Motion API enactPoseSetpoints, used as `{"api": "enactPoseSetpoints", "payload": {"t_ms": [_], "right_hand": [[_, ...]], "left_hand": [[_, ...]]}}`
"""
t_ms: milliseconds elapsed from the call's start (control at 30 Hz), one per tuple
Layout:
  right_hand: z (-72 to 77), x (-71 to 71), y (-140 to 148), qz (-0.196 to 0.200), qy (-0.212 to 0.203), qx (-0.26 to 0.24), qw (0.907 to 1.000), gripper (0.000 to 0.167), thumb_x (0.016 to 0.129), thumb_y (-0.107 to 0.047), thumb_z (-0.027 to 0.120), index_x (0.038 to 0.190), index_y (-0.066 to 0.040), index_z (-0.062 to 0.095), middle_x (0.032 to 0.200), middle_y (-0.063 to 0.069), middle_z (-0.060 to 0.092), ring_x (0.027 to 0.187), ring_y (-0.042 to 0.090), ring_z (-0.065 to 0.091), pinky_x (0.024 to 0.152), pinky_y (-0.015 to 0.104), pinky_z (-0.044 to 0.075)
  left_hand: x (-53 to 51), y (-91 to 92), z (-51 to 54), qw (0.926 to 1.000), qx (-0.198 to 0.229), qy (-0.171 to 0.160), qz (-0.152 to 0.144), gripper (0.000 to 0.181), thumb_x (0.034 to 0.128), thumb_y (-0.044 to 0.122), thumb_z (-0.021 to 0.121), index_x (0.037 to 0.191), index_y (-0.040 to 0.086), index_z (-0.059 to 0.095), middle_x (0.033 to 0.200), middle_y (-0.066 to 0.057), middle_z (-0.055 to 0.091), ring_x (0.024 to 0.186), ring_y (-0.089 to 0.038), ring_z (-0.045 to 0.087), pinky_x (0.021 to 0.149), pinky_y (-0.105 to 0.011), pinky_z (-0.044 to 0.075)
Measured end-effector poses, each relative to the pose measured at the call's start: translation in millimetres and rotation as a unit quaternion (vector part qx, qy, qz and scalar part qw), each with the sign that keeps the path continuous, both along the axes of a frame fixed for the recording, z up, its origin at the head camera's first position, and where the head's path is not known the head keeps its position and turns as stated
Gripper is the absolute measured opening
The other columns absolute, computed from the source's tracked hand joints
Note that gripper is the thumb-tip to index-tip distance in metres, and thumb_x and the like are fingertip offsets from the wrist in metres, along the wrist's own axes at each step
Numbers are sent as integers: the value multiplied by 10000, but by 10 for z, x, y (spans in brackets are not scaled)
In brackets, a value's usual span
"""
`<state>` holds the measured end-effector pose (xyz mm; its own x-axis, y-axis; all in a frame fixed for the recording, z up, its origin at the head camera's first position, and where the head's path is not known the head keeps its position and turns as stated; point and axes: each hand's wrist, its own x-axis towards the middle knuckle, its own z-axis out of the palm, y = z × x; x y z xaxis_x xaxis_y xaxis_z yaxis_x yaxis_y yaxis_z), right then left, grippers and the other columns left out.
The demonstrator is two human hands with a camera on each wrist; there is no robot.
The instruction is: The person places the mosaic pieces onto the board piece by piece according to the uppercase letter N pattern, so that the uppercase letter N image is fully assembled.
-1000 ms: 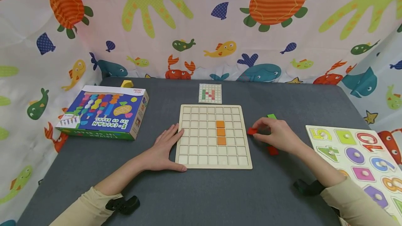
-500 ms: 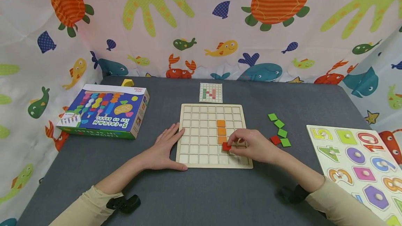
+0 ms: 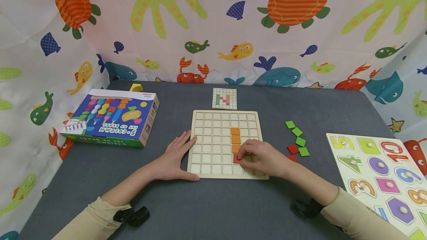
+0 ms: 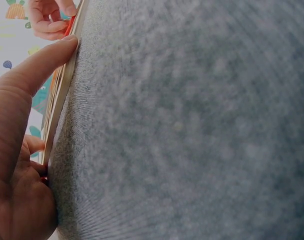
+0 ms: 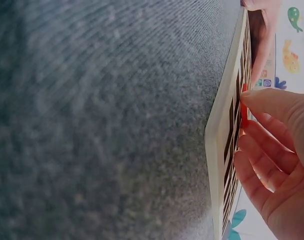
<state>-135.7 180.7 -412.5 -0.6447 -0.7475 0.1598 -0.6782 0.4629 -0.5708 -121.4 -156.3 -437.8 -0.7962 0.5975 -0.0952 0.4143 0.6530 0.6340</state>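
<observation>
Within the grip, the red tile was partly covered by the right hand; right of it, the number board was cut off.

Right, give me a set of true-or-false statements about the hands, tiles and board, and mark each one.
1. The right hand holds a red tile at the board. True.
2. The left hand is curled into a fist. False: its fingers are spread at the board's left edge.
3. Three orange tiles sit in one column. True.
4. The loose green tiles lie left of the board. False: they lie to its right.
5. The small pattern card lies beyond the board's far edge. True.
6. Every square is filled. False: most visible squares are bare.
</observation>
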Motion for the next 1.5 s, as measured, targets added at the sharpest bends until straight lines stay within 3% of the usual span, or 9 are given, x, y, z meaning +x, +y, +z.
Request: {"api": "enactPoseSetpoints", "payload": {"t_ms": [267, 600, 767, 1033, 1300, 1500], "right_hand": [[-7, -11, 1, 71, 11, 33, 10000, 133, 859, -118, 756, 962, -179, 697, 1010, -90, 638, 954, 79, 569, 827, 287, 501], [67, -16, 137, -292, -561, -170, 9979, 166, 897, -110, 713, 1050, -172, 707, 1004, -81, 677, 854, 79, 595, 743, 303, 523], [128, -46, 400, -547, -333, -244, 9976, 137, 903, -108, 703, 1034, -149, 715, 961, -103, 681, 796, 40, 585, 702, 311, 534], [235, 0, 949, -1257, -321, 612, 9897, 162, 871, -128, 742, 1019, -186, 714, 960, -114, 677, 808, 48, 589, 711, 307, 528], [226, 102, 1258, -1322, -262, 1142, 9843, 253, 797, -142, 813, 1014, -202, 698, 981, -101, 662, 860, 116, 601, 758, 335, 531], [165, 124, 1260, -1190, 37, 1064, 9872, 305, 771, -97, 826, 1025, -192, 687, 996, -92, 641, 878, 117, 594, 763, 340, 528]], "left_hand": [[-2, 9, 0, 10000, -14, -9, -15, 1184, 718, 619, 770, 1569, 83, 145, 1631, -120, -23, 1486, -273, -72, 1129, -596, 13], [-3, 8, 6, 10000, -49, 11, 4, 1190, 713, 627, 768, 1571, 91, 142, 1632, -111, -24, 1487, -264, -72, 1132, -590, 16], [-1, 12, 6, 10000, -51, 19, 6, 1190, 712, 627, 769, 1571, 90, 144, 1631, -117, -19, 1487, -269, -69, 1134, -588, 17], [4, 1, -5, 10000, -44, 36, 13, 1182, 717, 622, 768, 1570, 87, 149, 1631, -123, -13, 1487, -277, -62, 1125, -607, 29], [2, 3, -5, 10000, -23, 49, -6, 1181, 715, 622, 770, 1570, 88, 153, 1631, -121, -14, 1487, -279, -62, 1126, -605, 26], [1, -1, -5, 10000, -27, 50, -16, 1178, 718, 625, 766, 1571, 93, 151, 1632, -117, -18, 1487, -275, -66, 1127, -603, 26]]}}
